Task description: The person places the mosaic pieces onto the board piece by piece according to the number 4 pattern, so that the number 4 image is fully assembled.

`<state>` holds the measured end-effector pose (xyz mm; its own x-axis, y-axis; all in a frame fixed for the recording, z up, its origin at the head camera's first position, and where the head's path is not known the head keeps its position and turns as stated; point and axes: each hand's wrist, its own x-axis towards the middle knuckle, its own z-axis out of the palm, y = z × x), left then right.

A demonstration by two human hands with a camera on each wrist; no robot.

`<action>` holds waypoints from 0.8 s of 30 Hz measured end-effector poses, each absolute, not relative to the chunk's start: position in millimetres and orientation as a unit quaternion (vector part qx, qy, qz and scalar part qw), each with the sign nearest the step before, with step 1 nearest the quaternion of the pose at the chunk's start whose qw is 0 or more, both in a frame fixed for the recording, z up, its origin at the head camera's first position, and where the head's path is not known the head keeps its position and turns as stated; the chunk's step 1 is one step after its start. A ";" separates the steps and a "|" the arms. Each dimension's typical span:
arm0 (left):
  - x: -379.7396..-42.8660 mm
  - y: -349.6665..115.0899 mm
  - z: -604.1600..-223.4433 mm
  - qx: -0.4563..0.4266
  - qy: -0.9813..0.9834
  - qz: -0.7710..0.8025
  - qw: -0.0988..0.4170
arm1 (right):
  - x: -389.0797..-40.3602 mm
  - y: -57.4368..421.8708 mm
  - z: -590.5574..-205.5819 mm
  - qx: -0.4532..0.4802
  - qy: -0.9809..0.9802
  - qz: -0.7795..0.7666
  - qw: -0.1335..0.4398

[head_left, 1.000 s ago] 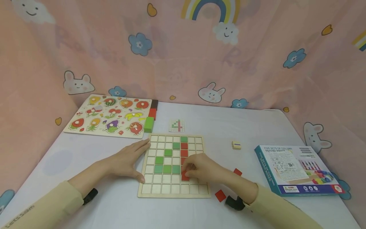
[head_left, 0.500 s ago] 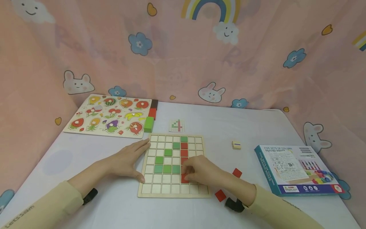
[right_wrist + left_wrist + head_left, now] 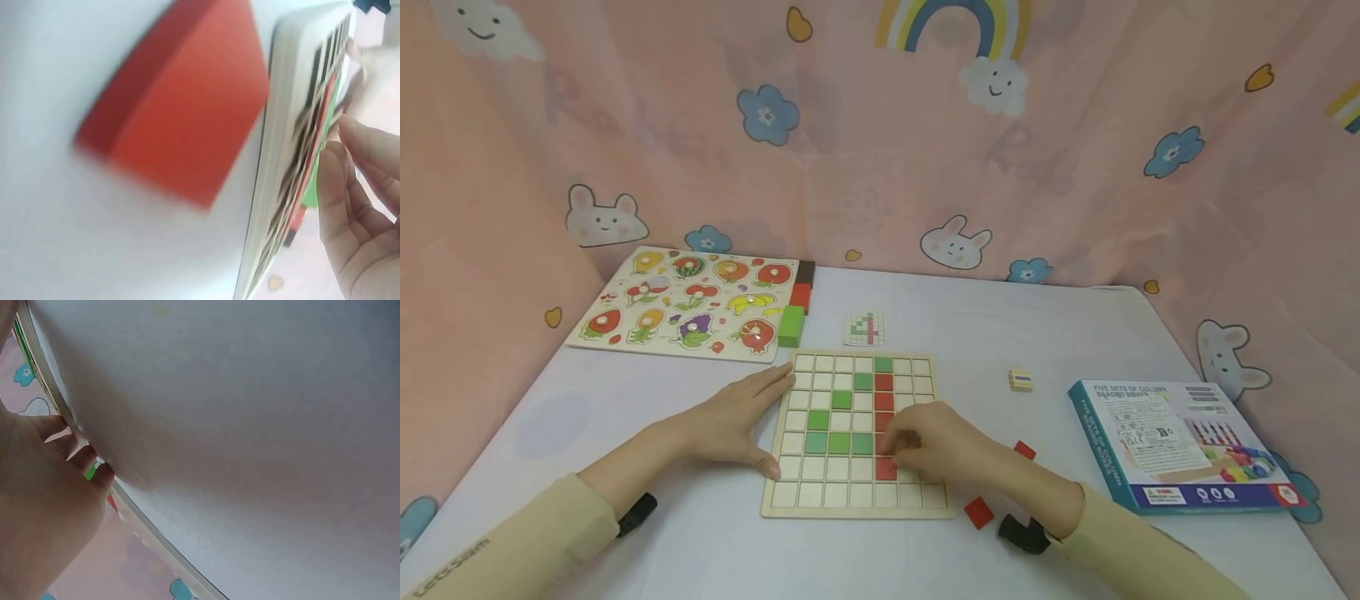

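Note:
A wooden grid board (image 3: 857,512) lies on the table with green tiles (image 3: 841,400) in a stepped pattern and red tiles (image 3: 883,402) down one column. My left hand (image 3: 726,417) rests along the board's left edge, fingers spread and thumb near its lower left. Over the red column is my right hand (image 3: 932,437), fingers loosely bent, tips close above the lowest red tile (image 3: 886,471), which sits in its cell. The right wrist view shows nothing between the thumb and fingers (image 3: 334,181). This hand hides part of the red column and cells to its right.
Two loose red tiles (image 3: 978,512) lie right of the board. A small pattern card (image 3: 864,329) is behind it. Farther out are a fruit puzzle board (image 3: 730,346), green block (image 3: 790,327), small yellowish block (image 3: 1019,381) and flat box (image 3: 1180,446).
My right hand has eased slightly up and right, so more of the lowest red tile shows. My left hand stays in place at the board's edge.

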<state>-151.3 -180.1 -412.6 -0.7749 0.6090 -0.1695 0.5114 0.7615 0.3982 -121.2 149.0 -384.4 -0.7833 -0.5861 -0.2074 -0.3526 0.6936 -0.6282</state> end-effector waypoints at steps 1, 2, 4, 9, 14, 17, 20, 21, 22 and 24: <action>-151.4 -180.1 -412.8 0.303 0.927 0.167 0.144 | -121.8 152.2 -383.5 -0.260 0.899 -0.291 0.198; -151.5 -180.1 -412.9 0.304 0.927 0.168 0.143 | -122.5 155.7 -382.7 -0.260 0.900 -0.290 0.196; -151.6 -180.1 -413.1 0.305 0.927 0.168 0.142 | -123.4 163.8 -381.7 -0.264 0.902 -0.285 0.190; -152.4 -180.3 -414.9 0.301 0.927 0.170 0.144 | -122.5 189.5 -383.9 -0.268 0.901 -0.281 0.192; -153.4 -179.6 -416.7 0.298 0.928 0.166 0.148 | -121.4 219.0 -387.6 -0.276 0.892 -0.282 0.222; -153.2 -179.5 -416.5 0.298 0.928 0.167 0.147 | -119.6 233.8 -387.3 -0.286 0.878 -0.284 0.258; -153.2 -179.3 -416.2 0.296 0.928 0.167 0.150 | -116.9 244.5 -386.2 -0.291 0.863 -0.286 0.299; -153.2 -179.2 -416.0 0.295 0.929 0.167 0.150 | -116.1 247.0 -385.8 -0.291 0.859 -0.285 0.310; -153.3 -179.1 -415.9 0.294 0.929 0.167 0.151 | -115.2 248.9 -385.4 -0.292 0.855 -0.285 0.319; -153.2 -179.2 -415.5 0.294 0.929 0.166 0.152 | -113.7 251.1 -384.8 -0.291 0.850 -0.288 0.332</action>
